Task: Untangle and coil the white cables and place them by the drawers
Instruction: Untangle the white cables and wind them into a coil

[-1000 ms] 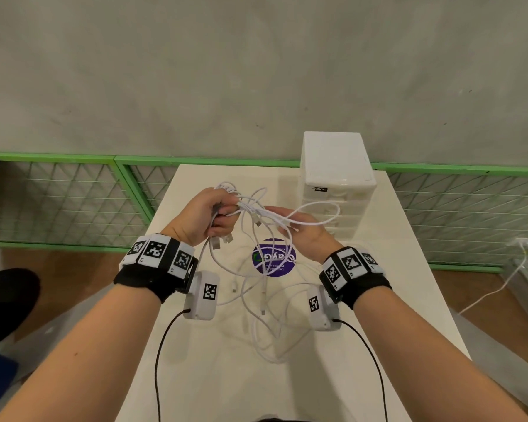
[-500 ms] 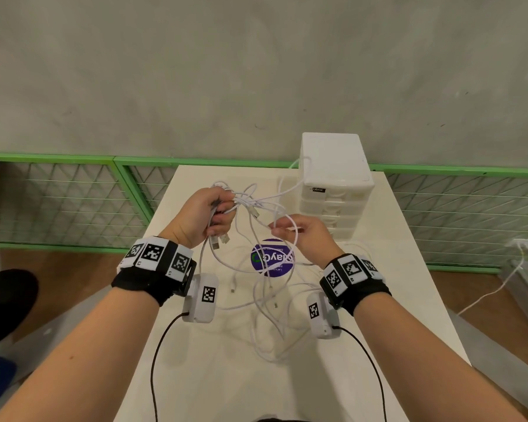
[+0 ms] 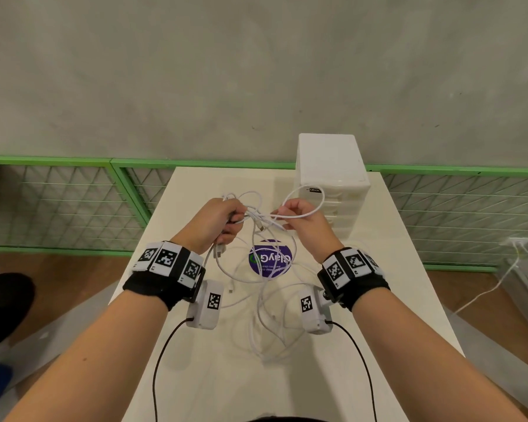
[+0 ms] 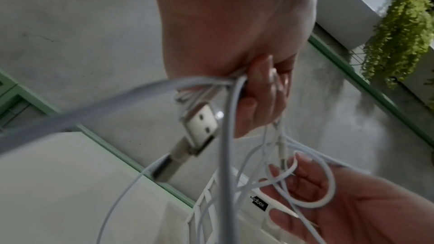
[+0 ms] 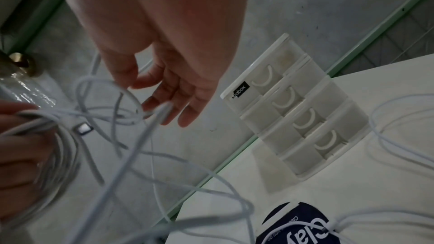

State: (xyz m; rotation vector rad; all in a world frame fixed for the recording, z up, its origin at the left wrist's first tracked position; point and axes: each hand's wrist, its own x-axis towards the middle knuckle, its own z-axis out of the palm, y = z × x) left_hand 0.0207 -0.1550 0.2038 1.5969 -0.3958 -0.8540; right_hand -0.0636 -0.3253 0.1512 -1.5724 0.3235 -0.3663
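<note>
Several tangled white cables (image 3: 258,219) hang between my two hands above the white table (image 3: 409,269). My left hand (image 3: 223,220) grips a bunch of strands in its fist, and a USB plug (image 4: 202,123) dangles just below it. My right hand (image 3: 299,217) pinches one strand, whose loop (image 3: 314,205) arches in front of the white drawers (image 3: 333,184). In the left wrist view that loop (image 4: 321,188) curls round the right hand's fingers (image 4: 303,177). The rest of the cables (image 3: 272,327) trail down onto the table between my wrists.
The drawers (image 5: 293,114) stand at the table's back right, with several stacked fronts. A round purple sticker (image 3: 270,263) lies under the cables. A green wire fence (image 3: 73,202) runs behind the table. Another white cable (image 3: 485,290) crosses the floor at the right.
My right hand has shifted slightly up and back, and its strand now forms a loop in front of the drawers. The left hand keeps its grip and has hardly moved.
</note>
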